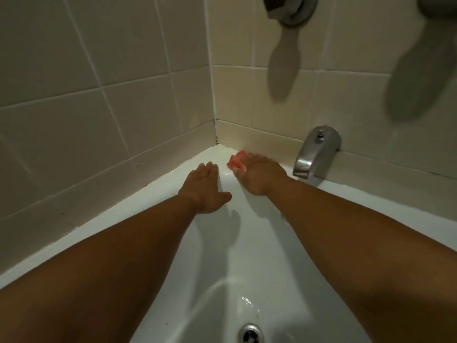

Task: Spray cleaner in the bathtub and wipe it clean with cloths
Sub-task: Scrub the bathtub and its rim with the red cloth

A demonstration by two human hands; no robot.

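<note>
Two bare forearms are stretched out over a white bathtub toward its far corner, where the two tiled walls meet. The left hand is laid palm down on the upper edge of the tub's inner wall, just below the rim. Its fingers are straight and pressed together, the thumb is spread out to the side, and nothing is held in it. The right hand is placed just beside it, nearer the corner, with a small bunched pink cloth held in its fingers. The fingers are closed over the cloth, though this part is blurred and the exact grip cannot be made out. The cloth is pressed against the tub's rim at the corner, and only its far end is seen past the fingertips. A metal spout is fixed to the wall just to the right of the right hand. A round metal drain is seen at the tub's bottom, with shiny drops of water just above it. Part of a metal tap handle is visible at the top edge, and its shadow is cast on the tiles below.
</note>
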